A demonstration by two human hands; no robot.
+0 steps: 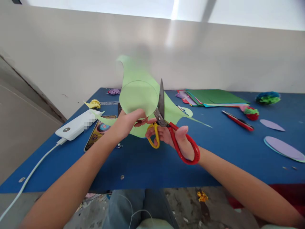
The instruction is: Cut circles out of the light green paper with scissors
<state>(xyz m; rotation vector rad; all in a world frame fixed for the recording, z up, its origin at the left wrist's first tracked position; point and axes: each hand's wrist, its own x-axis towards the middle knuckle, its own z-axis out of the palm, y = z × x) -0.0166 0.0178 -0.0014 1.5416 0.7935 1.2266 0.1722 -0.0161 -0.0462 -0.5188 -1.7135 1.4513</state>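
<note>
A light green sheet of paper [139, 98] with a circle outlined on it is held up over the table, its cut edges curling outward. My left hand [128, 122] pinches the sheet at the circle's lower edge. In my right hand [183, 141] is a pair of scissors [161, 116] with one red and one yellow handle loop. Thumb and fingers go through the loops, and the blades are parted. One blade stands in front of the paper at the circle's right side; the other is largely hidden behind the sheet.
On the blue table [228, 156] lie a white power bank [76, 125] with a cable, a phone [98, 132], a red cutter knife [238, 121], stacked coloured paper [216, 96], purple paper ovals [284, 148] and crumpled tissue paper [268, 97]. A wall [95, 47] rises behind.
</note>
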